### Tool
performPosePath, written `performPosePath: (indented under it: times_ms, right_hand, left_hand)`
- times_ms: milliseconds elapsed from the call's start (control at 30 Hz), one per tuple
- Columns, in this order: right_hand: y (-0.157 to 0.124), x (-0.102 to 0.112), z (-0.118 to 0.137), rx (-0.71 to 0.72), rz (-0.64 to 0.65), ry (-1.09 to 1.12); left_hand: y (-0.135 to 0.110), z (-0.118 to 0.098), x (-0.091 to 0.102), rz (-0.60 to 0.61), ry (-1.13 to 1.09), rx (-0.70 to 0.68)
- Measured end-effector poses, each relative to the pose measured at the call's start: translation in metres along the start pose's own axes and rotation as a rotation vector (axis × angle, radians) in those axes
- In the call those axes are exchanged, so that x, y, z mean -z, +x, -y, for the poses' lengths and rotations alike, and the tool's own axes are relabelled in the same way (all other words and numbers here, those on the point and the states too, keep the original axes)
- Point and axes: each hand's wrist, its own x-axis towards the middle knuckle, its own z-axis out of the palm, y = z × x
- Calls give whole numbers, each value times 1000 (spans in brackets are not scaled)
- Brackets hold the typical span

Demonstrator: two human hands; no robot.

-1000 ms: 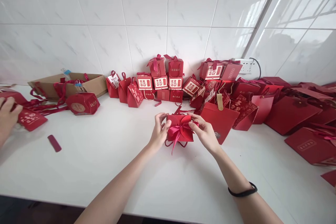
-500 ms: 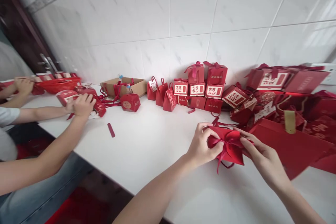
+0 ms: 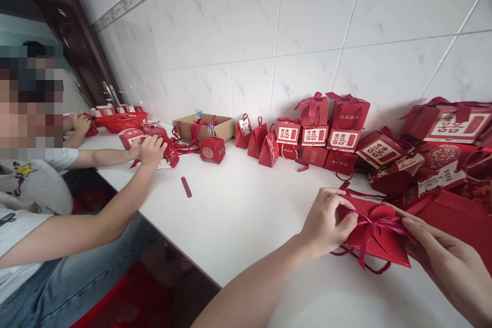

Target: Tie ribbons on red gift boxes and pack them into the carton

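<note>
The left hand [image 3: 326, 220] is closed on the box [image 3: 378, 246]: its fingers curl over the box's left top corner, pinching the folded red flap just beside the ribbon [image 3: 380, 223]. The right hand [image 3: 449, 261] comes in from the right with its fingers nearly straight. The fingertips [image 3: 408, 225] lie on the right end of the ribbon, and I cannot tell whether they grip it.

The box rests on the white surface [image 3: 238, 215], toward its right end, about midway between the front edge and the back edge. Its petal flaps are folded together on top, the ribbon is tied across them, and loose ribbon ends trail off its near side onto the surface.

Flat red bags [image 3: 457, 218] lie just behind the box and to its right. Along the back edge, against the tiled wall [image 3: 307, 20], stands a stack [image 3: 326, 130] of red boxes with white labels, with three small peaked bags [image 3: 263, 138] left of it. Further left are an open carton [image 3: 203, 125] holding ribbons and a six-sided red box [image 3: 211, 149]. A short red strip [image 3: 186, 187] lies alone near the front edge.

At the left end a co-worker's hand [image 3: 151, 148] rests on another red box [image 3: 169, 151], well apart from the person's own hands. A red basket [image 3: 121, 121] sits beyond it.
</note>
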Motion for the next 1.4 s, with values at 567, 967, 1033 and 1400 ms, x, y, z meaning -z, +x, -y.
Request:
performPosePath:
  times_ms: [567, 967, 1033, 1400]
  right_hand:
    - [-8, 1, 10, 134, 114, -206]
    - [-16, -18, 12, 335, 66, -259]
    - [-19, -23, 11, 370, 59, -198]
    - [-17, -22, 10, 372, 114, -234]
  left_hand:
    - [1, 3, 5, -33, 64, -189]
    - [0, 6, 8, 117, 81, -163]
    - [1, 5, 8, 108, 74, -103]
    - [12, 3, 9, 50, 83, 120]
